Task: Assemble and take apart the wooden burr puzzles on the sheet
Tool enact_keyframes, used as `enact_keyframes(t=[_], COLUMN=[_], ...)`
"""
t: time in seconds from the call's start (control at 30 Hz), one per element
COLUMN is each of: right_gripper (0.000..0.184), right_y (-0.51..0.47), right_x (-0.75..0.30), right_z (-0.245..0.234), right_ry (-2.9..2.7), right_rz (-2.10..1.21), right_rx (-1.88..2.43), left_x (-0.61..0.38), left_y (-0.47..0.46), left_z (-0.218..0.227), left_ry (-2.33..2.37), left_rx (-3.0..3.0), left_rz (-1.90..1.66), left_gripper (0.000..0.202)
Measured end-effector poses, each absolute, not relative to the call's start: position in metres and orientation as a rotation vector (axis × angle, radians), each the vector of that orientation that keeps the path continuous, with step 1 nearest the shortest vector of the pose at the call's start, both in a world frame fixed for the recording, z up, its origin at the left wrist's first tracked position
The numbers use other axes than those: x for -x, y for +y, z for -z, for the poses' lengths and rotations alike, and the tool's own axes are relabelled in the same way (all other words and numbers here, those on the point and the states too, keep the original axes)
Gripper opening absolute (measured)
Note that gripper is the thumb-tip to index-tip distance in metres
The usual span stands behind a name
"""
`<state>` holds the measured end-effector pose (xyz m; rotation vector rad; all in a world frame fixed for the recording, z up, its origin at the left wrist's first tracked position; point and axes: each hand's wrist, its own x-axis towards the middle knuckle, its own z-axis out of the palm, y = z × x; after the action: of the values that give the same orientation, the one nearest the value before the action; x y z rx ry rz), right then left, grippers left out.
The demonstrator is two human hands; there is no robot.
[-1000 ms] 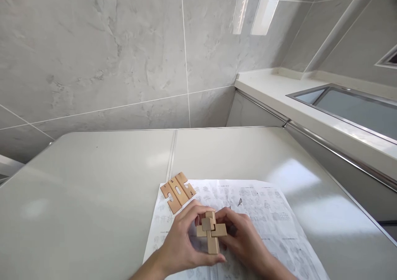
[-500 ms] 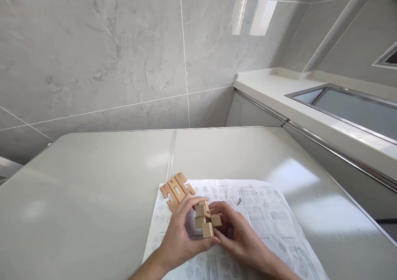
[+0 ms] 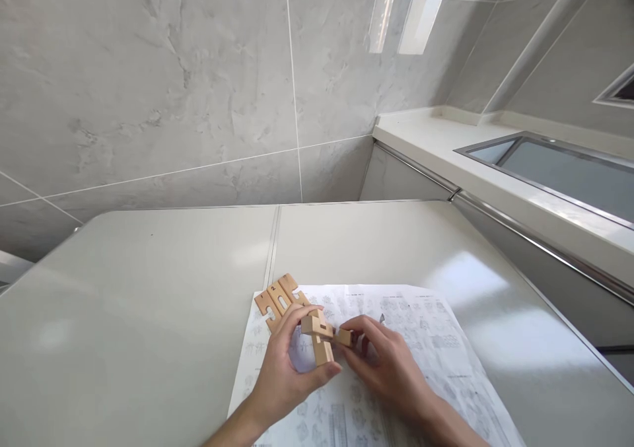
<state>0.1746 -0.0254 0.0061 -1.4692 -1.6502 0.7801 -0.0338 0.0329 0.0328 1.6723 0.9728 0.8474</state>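
Observation:
Between finger and thumb, my left hand grips a wooden block puzzle made of interlocked, notched pieces, tilted above the paper. A wooden puzzle piece at its right side is pinched in the fingers of my right hand. The inner end of that piece meets the rest of the puzzle; whether it is still joined I cannot tell. Just beyond my left hand lie flat, numbered wooden pieces with cut-out slots, side by side, partly covered by my fingers.
Under my hands a large printed sheet with small diagrams covers the near part of the white table. A seam runs across the tabletop. Behind it rises a grey tiled wall; a counter with a sink stands to the right.
My right hand has shifted right, drawing the pinched piece outward from the puzzle. My left hand has turned and moved slightly left with the rest.

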Motion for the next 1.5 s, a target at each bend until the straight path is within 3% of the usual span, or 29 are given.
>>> enact_keyframes(t=[0.3, 0.5, 0.73, 0.9, 1.07, 1.27, 1.5], right_gripper=[0.009, 0.042, 0.017, 0.034, 0.015, 0.017, 0.019], right_y=[-0.022, -0.024, -0.026, -0.026, -0.025, -0.022, -0.017], right_x=[-0.178, -0.176, -0.177, -0.177, -0.182, -0.188, -0.19], right_z=[0.01, -0.005, -0.014, -0.007, -0.011, -0.024, -0.013], right_ry=[-1.67, -1.672, -1.709, -1.698, -1.659, -1.561, -1.356], right_rz=[-0.303, -0.447, -0.593, -0.649, -0.791, -1.054, -0.814], right_rx=[1.631, 1.496, 1.329, 1.288, 1.213, 1.028, 1.331], left_x=[0.034, 0.033, 0.033, 0.031, 0.03, 0.033, 0.033], left_y=[0.03, 0.03, 0.031, 0.031, 0.032, 0.03, 0.025], left_z=[-0.031, -0.032, -0.036, -0.037, -0.038, -0.034, -0.023], left_ry=[0.982, 0.971, 0.93, 0.886, 0.807, 0.829, 1.054], left_rx=[-1.61, -1.568, -1.548, -1.56, -1.62, -1.628, -2.009], left_rz=[-0.768, -0.727, -0.69, -0.686, -0.687, -0.68, -0.874], left_gripper=[0.07, 0.071, 0.069, 0.067, 0.065, 0.063, 0.065])
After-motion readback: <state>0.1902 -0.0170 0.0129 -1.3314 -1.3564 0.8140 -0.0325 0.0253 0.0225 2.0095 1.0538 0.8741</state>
